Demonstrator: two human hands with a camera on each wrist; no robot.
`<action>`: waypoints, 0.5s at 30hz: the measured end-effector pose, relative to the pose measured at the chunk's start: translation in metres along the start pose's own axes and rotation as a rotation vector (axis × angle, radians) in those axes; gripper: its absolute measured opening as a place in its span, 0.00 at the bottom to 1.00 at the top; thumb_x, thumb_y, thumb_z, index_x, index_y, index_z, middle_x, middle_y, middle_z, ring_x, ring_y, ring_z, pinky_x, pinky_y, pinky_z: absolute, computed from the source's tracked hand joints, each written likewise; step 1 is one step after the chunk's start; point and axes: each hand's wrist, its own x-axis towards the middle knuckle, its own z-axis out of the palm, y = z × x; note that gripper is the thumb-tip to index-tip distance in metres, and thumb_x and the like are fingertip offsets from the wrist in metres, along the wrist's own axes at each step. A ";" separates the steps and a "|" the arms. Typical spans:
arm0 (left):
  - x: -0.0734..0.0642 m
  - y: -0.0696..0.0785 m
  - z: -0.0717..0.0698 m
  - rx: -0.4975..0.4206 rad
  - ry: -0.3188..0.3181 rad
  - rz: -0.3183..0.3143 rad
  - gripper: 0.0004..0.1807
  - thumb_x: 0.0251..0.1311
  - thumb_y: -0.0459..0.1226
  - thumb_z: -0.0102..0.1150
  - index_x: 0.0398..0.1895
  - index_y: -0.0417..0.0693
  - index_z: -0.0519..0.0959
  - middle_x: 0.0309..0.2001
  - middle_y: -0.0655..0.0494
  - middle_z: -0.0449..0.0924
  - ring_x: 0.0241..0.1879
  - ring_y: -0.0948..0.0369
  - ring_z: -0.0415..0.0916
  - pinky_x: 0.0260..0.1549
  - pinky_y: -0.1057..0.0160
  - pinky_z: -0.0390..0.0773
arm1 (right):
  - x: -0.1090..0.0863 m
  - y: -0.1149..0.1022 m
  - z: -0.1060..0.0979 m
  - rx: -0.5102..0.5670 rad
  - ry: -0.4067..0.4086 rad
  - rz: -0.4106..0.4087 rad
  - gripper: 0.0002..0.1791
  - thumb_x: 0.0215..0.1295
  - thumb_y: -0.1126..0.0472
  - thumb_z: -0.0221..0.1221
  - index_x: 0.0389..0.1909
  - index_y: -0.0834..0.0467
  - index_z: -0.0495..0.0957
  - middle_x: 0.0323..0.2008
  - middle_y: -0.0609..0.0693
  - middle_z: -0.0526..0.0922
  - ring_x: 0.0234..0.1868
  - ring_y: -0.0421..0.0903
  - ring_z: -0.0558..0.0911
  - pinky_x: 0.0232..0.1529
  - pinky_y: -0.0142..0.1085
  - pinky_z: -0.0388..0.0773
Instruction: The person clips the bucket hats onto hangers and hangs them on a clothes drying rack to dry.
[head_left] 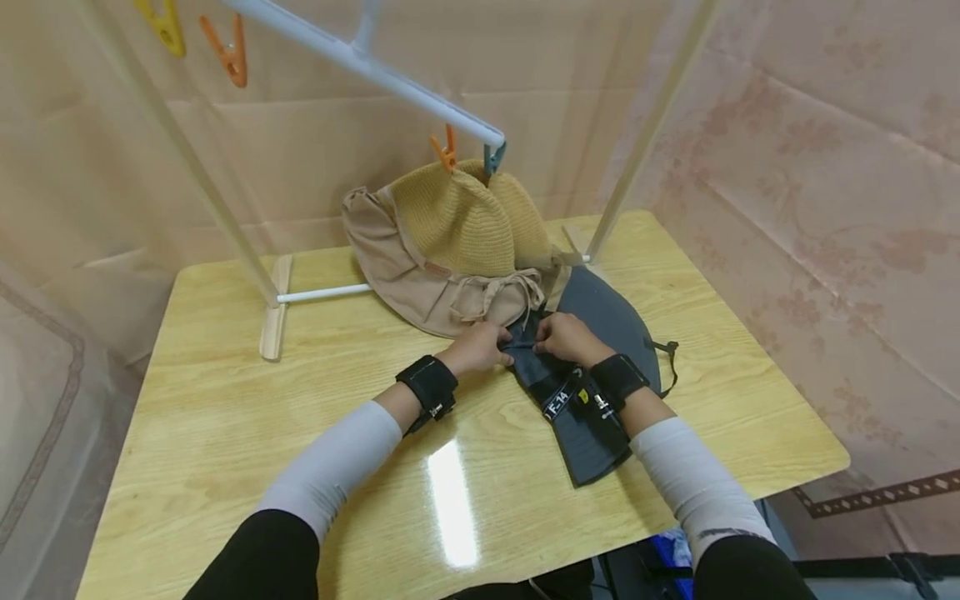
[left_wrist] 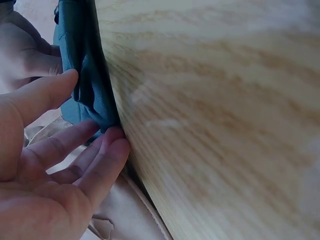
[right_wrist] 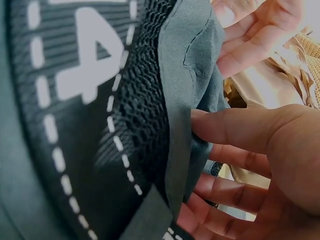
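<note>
White characters that look like "F-14" stand on the black band (head_left: 558, 402) of the dark hat (head_left: 606, 304); the right wrist view shows its "4" large and clear between dashed white lines. On the tan hat (head_left: 457, 233) farther left, a small brown label (head_left: 437, 269) is too small to read.

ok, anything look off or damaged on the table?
No spill or obvious damage. Slightly odd: the tan hat is creased inward at the top, by its orange clip and teal clip; the dark hat is bunched, not smooth, where the left hand and right hand pinch it.
</note>
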 end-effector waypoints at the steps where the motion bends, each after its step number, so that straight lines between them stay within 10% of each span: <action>1: 0.000 0.000 0.001 0.002 -0.004 -0.003 0.26 0.62 0.41 0.64 0.62 0.42 0.75 0.62 0.48 0.76 0.63 0.52 0.72 0.61 0.56 0.72 | 0.000 0.000 0.000 0.001 -0.006 0.003 0.05 0.56 0.60 0.68 0.29 0.58 0.84 0.27 0.50 0.84 0.29 0.46 0.77 0.33 0.37 0.72; 15: -0.001 -0.001 0.001 0.009 0.001 0.000 0.25 0.62 0.41 0.64 0.61 0.43 0.75 0.61 0.48 0.77 0.63 0.52 0.71 0.61 0.56 0.72 | -0.002 -0.006 -0.003 -0.003 -0.014 0.019 0.05 0.56 0.60 0.68 0.26 0.57 0.83 0.23 0.49 0.82 0.27 0.46 0.74 0.31 0.35 0.69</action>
